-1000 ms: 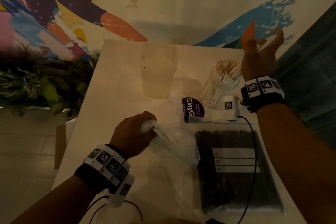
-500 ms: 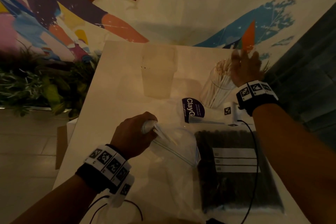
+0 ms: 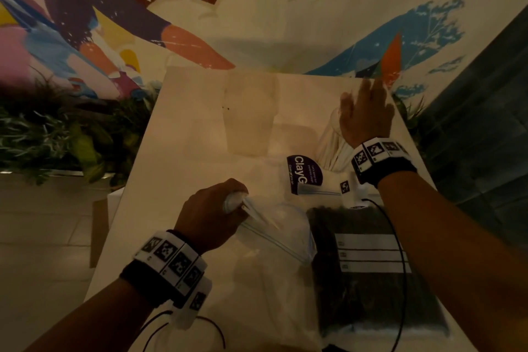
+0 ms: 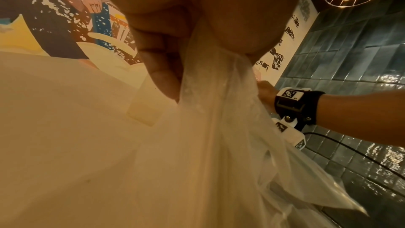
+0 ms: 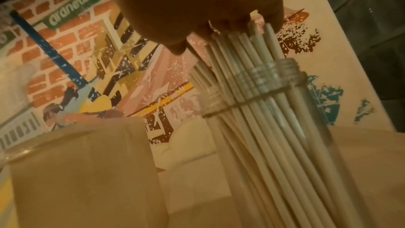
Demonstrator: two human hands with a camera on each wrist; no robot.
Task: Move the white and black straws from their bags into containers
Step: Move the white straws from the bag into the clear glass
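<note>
My left hand point(image 3: 233, 201) grips the bunched mouth of a clear zip bag point(image 3: 274, 240) that lies limp on the table; the left wrist view shows the film point(image 4: 219, 136) hanging from my curled fingers point(image 4: 162, 69). My right hand point(image 3: 367, 107) lies flat, fingers straight, on the tops of white straws point(image 3: 333, 148) standing in a clear jar. Seen from the right wrist, my palm presses the straw ends point(image 5: 245, 36) above the jar's threaded neck point(image 5: 269, 76). A zip bag of black straws point(image 3: 371, 294) lies flat at the front right.
An empty clear container point(image 3: 251, 120) stands at the back middle of the white table point(image 3: 177, 180). A purple-labelled pack point(image 3: 304, 171) lies beside the jar. A black cable point(image 3: 400, 251) crosses the black-straw bag. Plants point(image 3: 57, 137) line the left, dark tiles point(image 3: 485, 137) the right.
My right hand, raised and pinching a white straw a second ago, has come down onto the jar and now lies flat on the straw tops. The left hand has stayed put.
</note>
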